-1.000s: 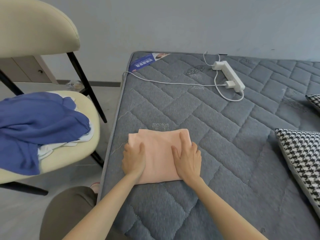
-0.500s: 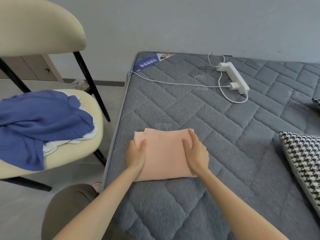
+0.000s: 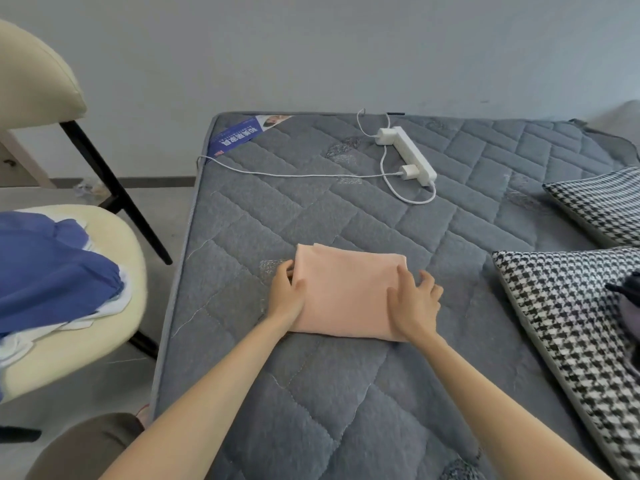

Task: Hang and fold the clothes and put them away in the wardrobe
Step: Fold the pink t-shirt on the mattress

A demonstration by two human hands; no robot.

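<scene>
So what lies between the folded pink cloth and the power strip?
Head view: only grey mattress, crossed by the white cable, between pink cloth and power strip.

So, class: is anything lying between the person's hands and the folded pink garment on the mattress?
Nothing visible. The left hand grips the left edge of the folded pink garment, and the right hand rests on its right edge. The wardrobe is out of view.
</scene>
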